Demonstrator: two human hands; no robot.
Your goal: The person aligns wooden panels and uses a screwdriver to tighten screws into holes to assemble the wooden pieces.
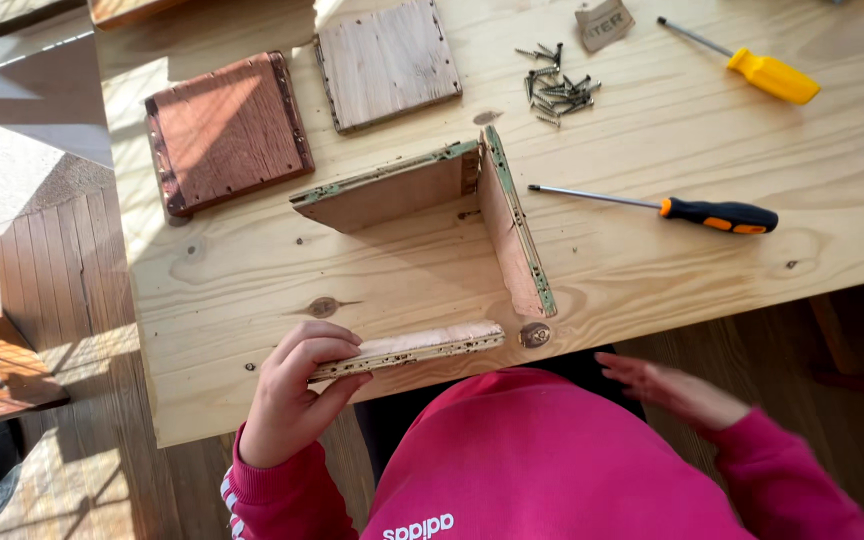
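Observation:
My left hand (297, 385) grips one end of a thin wooden panel (422, 346), held on edge at the near rim of the pine table (652, 270). My right hand (667, 388) hovers below the table edge, fingers apart, holding nothing. Just beyond the panel stand two wooden boards joined at a right angle (457, 205), with greenish edges. A black-and-orange screwdriver (697, 212) lies to the right of them.
A reddish square board (227, 130) and a pale square board (387, 60) lie at the back left. A pile of several screws (557, 92), a small paper packet (604, 24) and a yellow screwdriver (757, 68) lie at the back right. Wooden floor lies to the left.

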